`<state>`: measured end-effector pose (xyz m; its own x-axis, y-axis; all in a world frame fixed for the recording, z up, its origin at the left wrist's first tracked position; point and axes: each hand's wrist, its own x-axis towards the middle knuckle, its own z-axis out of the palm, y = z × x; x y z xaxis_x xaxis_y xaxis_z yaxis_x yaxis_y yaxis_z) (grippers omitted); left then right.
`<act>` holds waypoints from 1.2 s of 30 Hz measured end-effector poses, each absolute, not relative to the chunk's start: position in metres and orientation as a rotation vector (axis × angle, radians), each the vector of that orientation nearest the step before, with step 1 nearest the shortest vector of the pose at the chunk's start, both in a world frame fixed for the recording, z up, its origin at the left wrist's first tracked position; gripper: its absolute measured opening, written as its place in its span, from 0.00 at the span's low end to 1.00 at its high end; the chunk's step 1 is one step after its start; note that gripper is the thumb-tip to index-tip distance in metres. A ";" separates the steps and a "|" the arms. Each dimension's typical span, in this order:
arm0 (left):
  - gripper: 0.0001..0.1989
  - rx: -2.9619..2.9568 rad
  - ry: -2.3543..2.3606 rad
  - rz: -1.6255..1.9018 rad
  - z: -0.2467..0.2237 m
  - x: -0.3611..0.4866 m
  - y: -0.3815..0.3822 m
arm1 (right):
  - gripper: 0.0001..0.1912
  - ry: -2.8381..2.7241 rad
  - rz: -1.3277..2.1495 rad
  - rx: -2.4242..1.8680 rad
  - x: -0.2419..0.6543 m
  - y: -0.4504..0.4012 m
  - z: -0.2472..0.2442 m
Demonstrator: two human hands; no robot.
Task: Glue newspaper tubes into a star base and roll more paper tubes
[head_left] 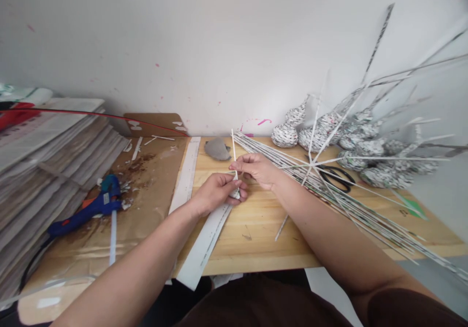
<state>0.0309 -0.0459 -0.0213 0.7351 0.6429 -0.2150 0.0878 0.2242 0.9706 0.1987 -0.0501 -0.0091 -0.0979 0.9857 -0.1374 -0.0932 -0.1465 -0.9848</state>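
Observation:
My left hand (219,190) is closed over the upper end of a long paper strip (204,249). That strip slants down past the table's front edge, and its end is bunched up in my fingers. From between my two hands a thin white stick (234,146) rises nearly upright. The fingertips of my right hand (259,168) pinch this stick just above my left hand. Where stick and paper meet is partly hidden by my fingers. Behind the hands lies a grey lump (216,148), and another flat paper strip (186,171) is to the left.
Rolled newspaper sticks (354,210) spread across the right side, with a star of crossed sticks (312,163) on top. Black scissors (338,178) lie there. Woven paper gourds (284,136) line the wall. Leftward are a blue glue gun (91,210), cardboard (153,185) and stacked newspapers (54,161).

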 end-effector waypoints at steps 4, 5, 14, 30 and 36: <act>0.19 1.332 0.683 0.412 -0.023 0.031 -0.045 | 0.20 -1.084 1.313 -1.213 0.199 -0.050 -0.009; 0.19 1.329 0.687 0.418 -0.023 0.031 -0.045 | 0.20 -1.129 1.374 -1.195 0.199 -0.050 -0.008; 0.19 1.339 0.695 0.405 -0.021 0.031 -0.047 | 0.20 -1.167 1.356 -1.216 0.200 -0.052 -0.008; 0.19 1.318 0.688 0.415 -0.020 0.031 -0.046 | 0.20 -1.092 1.369 -1.200 0.200 -0.051 -0.006; 0.19 1.322 0.698 0.432 -0.020 0.031 -0.046 | 0.20 -1.232 1.579 -1.128 0.202 -0.052 -0.007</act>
<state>0.0305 -0.0462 -0.0198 0.7259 0.6530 -0.2160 0.0978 0.2129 0.9722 0.2016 -0.0522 -0.0066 -0.2642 0.9508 -0.1616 -0.0750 -0.1873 -0.9794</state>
